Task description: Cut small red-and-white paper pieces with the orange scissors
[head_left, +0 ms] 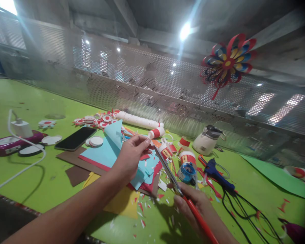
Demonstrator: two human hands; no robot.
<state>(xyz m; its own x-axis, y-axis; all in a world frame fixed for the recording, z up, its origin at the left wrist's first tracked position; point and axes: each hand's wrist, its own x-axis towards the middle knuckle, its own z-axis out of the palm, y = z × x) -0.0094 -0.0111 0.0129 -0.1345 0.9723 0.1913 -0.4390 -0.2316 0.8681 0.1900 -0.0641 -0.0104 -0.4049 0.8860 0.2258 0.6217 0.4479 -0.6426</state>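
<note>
Red-handled scissors (171,174) are in my right hand (193,203), with the long blades pointing up and to the left. My left hand (128,156) is closed in a pinch at the blade tips. A small white piece (151,143) shows at its fingertips; its exact shape is mostly hidden. Beneath my left hand lie sheets of light blue paper (101,149), over red and brown sheets. Red-and-white paper cups (187,158), some of them cut, stand and lie just beyond the blades. Red and white paper scraps (142,208) litter the green table around my hands.
A blue glue gun (220,176) with a black cord lies at right, near a blue tape roll (186,172) and a white jar (207,140). At left are a phone (76,138) and a charger (21,128) with cable. A perforated metal screen (132,78) stands behind.
</note>
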